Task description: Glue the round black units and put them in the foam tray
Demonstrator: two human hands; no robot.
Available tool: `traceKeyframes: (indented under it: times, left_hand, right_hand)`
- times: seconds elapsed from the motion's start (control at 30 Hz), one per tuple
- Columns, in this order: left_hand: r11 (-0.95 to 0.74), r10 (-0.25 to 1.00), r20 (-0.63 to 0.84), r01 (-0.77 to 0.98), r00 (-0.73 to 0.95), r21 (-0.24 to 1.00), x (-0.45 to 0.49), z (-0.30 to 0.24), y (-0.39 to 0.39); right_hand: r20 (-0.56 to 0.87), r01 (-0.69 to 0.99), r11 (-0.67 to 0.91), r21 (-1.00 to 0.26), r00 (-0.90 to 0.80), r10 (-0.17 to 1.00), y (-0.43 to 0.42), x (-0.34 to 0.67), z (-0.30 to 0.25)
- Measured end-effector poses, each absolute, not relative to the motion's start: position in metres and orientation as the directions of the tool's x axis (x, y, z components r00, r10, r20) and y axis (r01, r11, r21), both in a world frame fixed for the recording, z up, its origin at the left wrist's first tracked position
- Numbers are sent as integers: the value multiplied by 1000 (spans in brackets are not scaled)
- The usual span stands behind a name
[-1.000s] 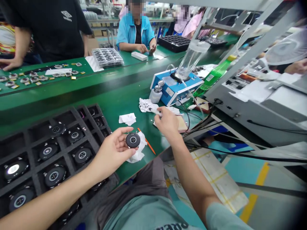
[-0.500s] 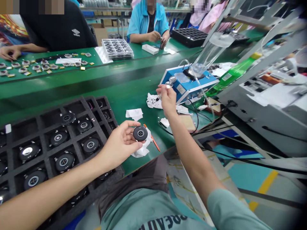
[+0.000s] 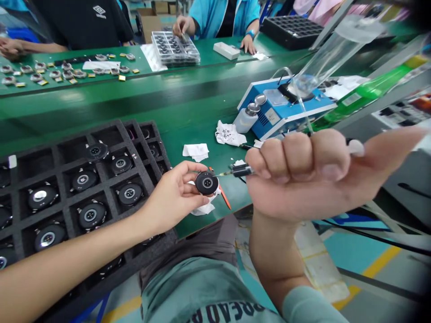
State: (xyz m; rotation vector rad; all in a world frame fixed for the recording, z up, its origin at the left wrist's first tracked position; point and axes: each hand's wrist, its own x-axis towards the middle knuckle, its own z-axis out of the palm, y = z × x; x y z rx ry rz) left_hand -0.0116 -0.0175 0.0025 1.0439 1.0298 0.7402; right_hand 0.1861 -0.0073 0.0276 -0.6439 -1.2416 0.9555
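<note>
My left hand (image 3: pixel 173 190) grips a round black watch body (image 3: pixel 206 184) by its rim, with the sensor side facing up. Closed in a fist, my right hand (image 3: pixel 299 179) holds a dispensing syringe (image 3: pixel 241 170) whose thin needle points left. The needle tip is at the right edge of the watch body; whether it touches, I cannot tell. Most of the syringe is hidden by my fingers. On the left, a black foam tray (image 3: pixel 111 197) carries several similar watch bodies. Below the held watch lie white tissue (image 3: pixel 205 209) and an orange stick (image 3: pixel 225 197).
A blue machine (image 3: pixel 286 107) with a clear cylinder (image 3: pixel 323 58) stands right, beside a pump bottle (image 3: pixel 247 117) and green bottle (image 3: pixel 373 92). Crumpled tissue (image 3: pixel 229 133) lies nearby. Across the green bench (image 3: pixel 188 98), co-workers sit by watch parts and a clear box (image 3: pixel 175 48).
My right hand has come from beside the machine toward the camera, bringing the syringe's needle to the watch body. My left hand keeps its hold. A co-worker's hand has moved to the clear box.
</note>
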Motion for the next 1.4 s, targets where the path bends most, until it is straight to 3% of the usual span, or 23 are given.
traceKeyframes:
  times: [0.1,0.3,0.47,0.7,1.4]
  left_hand:
    - [363,875,-327,-35,356,931,-11,4,-18]
    - [362,874,-327,-35,360,931,-10,4,-18]
    - [364,869,-325,-38,373,931,-10,2,-18]
    - [362,865,-320,-38,385,931,-12,-1,-17]
    - [362,864,-314,-50,394,931,-11,-2,-17]
  right_hand:
    - [519,-333,474,-815,-56,853,-5,186,20]
    - [490,-249,459,-853,-74,869,-5,187,12]
    - [541,-498,435,-750,-84,837,-3,180,14]
    - [698,-748,423,-511,-74,712,10,173,4]
    - [676,-756,389,-526,-94,731,9,166,6]
